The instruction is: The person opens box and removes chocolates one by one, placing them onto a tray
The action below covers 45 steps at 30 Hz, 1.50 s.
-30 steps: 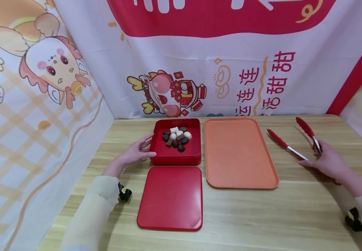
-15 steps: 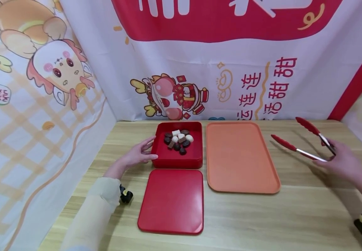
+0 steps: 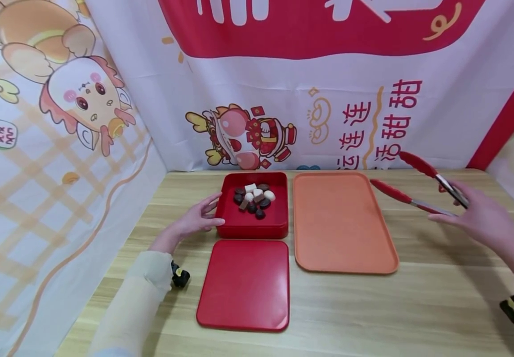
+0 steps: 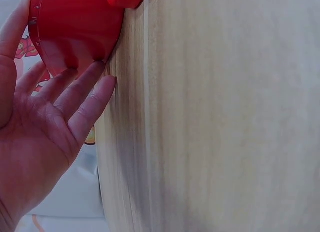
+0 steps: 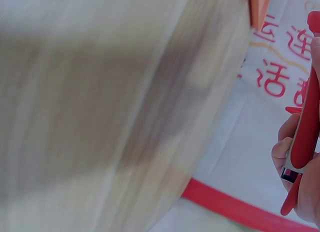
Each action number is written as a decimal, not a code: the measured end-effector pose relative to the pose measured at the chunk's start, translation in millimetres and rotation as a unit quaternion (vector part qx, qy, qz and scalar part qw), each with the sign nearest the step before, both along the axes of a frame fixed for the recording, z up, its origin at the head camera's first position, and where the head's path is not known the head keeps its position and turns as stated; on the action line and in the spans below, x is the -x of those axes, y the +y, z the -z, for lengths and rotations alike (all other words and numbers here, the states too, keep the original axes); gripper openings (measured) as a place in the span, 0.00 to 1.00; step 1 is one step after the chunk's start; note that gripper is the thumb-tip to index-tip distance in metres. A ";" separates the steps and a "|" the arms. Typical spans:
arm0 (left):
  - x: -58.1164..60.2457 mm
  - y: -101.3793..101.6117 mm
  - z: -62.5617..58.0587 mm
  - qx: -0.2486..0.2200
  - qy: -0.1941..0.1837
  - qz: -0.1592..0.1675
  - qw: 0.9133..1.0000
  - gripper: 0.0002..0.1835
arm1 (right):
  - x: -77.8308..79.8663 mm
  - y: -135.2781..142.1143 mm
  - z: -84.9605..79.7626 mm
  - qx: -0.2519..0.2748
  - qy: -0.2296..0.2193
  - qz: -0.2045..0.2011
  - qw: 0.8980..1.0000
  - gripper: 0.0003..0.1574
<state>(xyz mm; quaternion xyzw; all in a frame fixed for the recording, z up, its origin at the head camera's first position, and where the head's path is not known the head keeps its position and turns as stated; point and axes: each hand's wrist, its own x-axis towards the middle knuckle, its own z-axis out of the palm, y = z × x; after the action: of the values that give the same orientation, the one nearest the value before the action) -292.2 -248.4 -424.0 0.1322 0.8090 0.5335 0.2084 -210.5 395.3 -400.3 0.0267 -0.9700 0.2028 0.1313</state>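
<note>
In the head view my left hand (image 3: 196,217) rests at the left side of a square red box (image 3: 274,218). Its fingers are fairly straight, their tips against the box wall in the left wrist view, the thumb at the front left corner. A small heap of dark, brown and white chocolates (image 3: 252,196) lies inside the box. My right hand (image 3: 484,213) grips red-tipped metal tongs (image 3: 439,184) by the handles, above the table to the right. The tong arms are spread, tips pointing left and away, with nothing between them.
An orange tray (image 3: 341,223) lies right of the box, near the tong tips. The red lid (image 3: 244,285) lies flat in front of the box. A printed cloth (image 3: 248,74) hangs behind the wooden table (image 3: 350,317), another on the left.
My right hand has lifted the tongs off the table, first drawing them right, then bringing them left toward the tray. My left hand has stayed at the box. The head view shifted slightly.
</note>
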 end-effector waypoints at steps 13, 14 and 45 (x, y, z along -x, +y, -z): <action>1.9 -1.6 0.9 0.007 -0.007 -0.002 1.000 0.45 | 12.9 -50.8 -43.1 0.007 -0.022 -0.067 0.997 0.55; 1.8 -1.4 0.9 0.007 -0.008 -0.002 1.000 0.45 | 14.3 -54.4 -47.0 0.005 -0.025 -0.076 0.997 0.54; 1.8 -2.4 3.7 0.017 -0.001 0.002 1.000 0.47 | 73.5 -181.1 -109.0 -0.133 -0.038 -0.225 0.964 0.42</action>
<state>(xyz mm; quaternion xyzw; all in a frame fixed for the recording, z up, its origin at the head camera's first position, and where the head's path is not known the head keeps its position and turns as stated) -294.1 -250.8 -427.7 0.1297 0.8177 0.5190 0.2127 -284.0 214.2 -291.3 0.2537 -0.9616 0.0972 0.0401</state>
